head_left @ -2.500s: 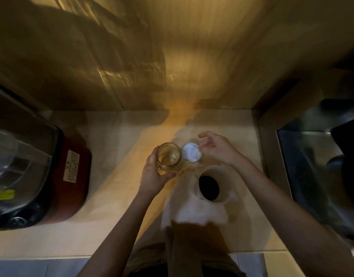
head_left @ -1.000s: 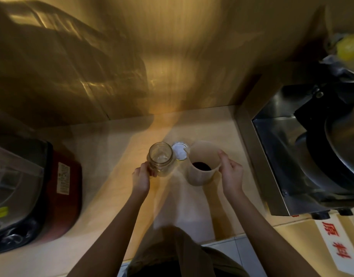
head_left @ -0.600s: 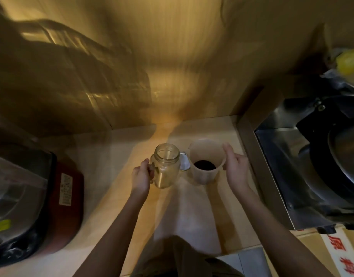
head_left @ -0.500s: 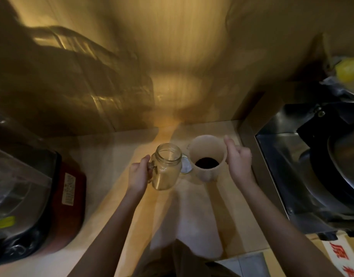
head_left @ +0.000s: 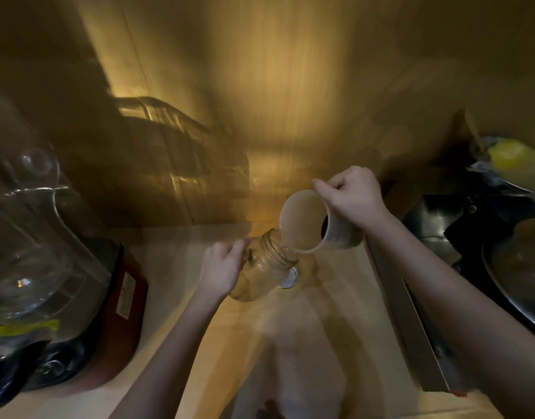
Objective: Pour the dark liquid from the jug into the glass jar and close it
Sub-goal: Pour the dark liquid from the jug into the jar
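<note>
The jar [head_left: 261, 269] is seen to be clear glass, glossy, with moulded threads at its neck. The jug [head_left: 316, 223] is made of pale translucent plastic, matt and smooth. The lid [head_left: 289, 278] below the jar is shiny metal. The counter [head_left: 181, 285] is finished in pale wood-look laminate, smooth with a dull sheen; the wall [head_left: 290, 86] is clad alike. At the left an appliance [head_left: 121, 300] is cased in glossy red plastic under a clear plastic container [head_left: 33, 237]. At the right, brushed steel [head_left: 411, 328] is shown.
</note>
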A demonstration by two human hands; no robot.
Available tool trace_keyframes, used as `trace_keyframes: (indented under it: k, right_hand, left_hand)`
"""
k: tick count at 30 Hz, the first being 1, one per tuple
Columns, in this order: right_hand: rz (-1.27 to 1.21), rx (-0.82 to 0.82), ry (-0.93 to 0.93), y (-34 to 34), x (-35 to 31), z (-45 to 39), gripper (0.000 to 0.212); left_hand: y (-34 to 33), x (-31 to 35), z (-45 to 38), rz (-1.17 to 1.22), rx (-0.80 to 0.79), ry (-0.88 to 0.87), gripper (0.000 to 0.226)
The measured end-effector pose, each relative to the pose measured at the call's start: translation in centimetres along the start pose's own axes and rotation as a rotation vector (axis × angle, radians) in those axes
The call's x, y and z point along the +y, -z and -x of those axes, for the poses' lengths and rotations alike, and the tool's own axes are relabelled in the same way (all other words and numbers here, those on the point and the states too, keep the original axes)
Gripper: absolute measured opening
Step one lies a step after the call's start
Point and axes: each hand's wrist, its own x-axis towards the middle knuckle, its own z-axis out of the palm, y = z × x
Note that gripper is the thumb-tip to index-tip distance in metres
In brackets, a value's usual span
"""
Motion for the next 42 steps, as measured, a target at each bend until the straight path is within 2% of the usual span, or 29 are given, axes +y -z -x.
trace_keyframes:
  k: [4,8,11,15,20,32,42]
  right_hand:
    - [0.183,-0.017,0.168,1.1,-1.7,-0.6,0.053]
    - [0.304,0.039,0.271,1.5,-3.2,-1.0,0.057]
    - [0.371,0.034,0.313,1.3,-4.1,-0.9,0.053]
    - [0.379,0.037,0.348,1.1,-4.4,-0.6,0.051]
    - [0.382,0.142,0.414,1.0,-4.8,-0.2,0.046]
    - [0.375,0.199,0.530,1.4,-5.8,-0.9,0.045]
    - [0.403,0.226,0.661,0.6,-5.6,-0.9,0.049]
  left_hand:
    - [-0.5,0.4,0.4,0.019,0.097,0.027,0.049]
    - [-1.0,0.5,0.9,0.047,0.137,0.047,0.048]
    - [-1.2,0.6,1.3,-0.043,0.131,0.023,0.043]
    - [-1.3,1.2,1.8,-0.087,0.117,0.006,0.045]
    - [-1.2,2.2,2.3,-0.148,0.176,-0.030,0.053]
    - [-1.3,2.4,1.9,-0.170,0.285,-0.020,0.052]
    - [-1.4,2.7,1.7,-0.191,0.250,-0.028,0.052]
